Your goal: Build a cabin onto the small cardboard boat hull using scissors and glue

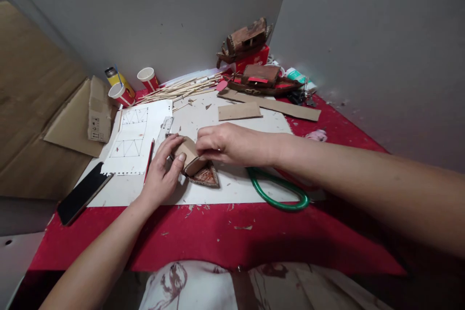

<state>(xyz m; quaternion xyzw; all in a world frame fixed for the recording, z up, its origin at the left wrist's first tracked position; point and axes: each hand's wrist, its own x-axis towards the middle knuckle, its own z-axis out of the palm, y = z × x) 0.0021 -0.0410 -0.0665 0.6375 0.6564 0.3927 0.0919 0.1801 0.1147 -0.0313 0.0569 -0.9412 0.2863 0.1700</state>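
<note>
A small model boat [207, 177] lies on the white sheet in front of me, its brown pointed end towards me. A bent cardboard piece [194, 165] sits over its middle like a cabin. My left hand [165, 169] is closed around the left side of the boat and cardboard, thumb pressed on the cardboard. Fingers curled in a pinch, my right hand [223, 143] is at the cardboard's right edge; what lies between its fingertips is hidden. Below my right wrist lies a green loop-shaped handle [281, 203], its other end hidden under the arm.
Around the white sheet [225, 193] lie a drawing [132, 131], a red pencil [149, 160], a phone [83, 193], cardboard strips [240, 111] and thin wooden sticks [189, 85]. Paper cups [147, 77] and two finished-looking model boats [250, 36] stand at the back. A cardboard box [36, 106] borders the left.
</note>
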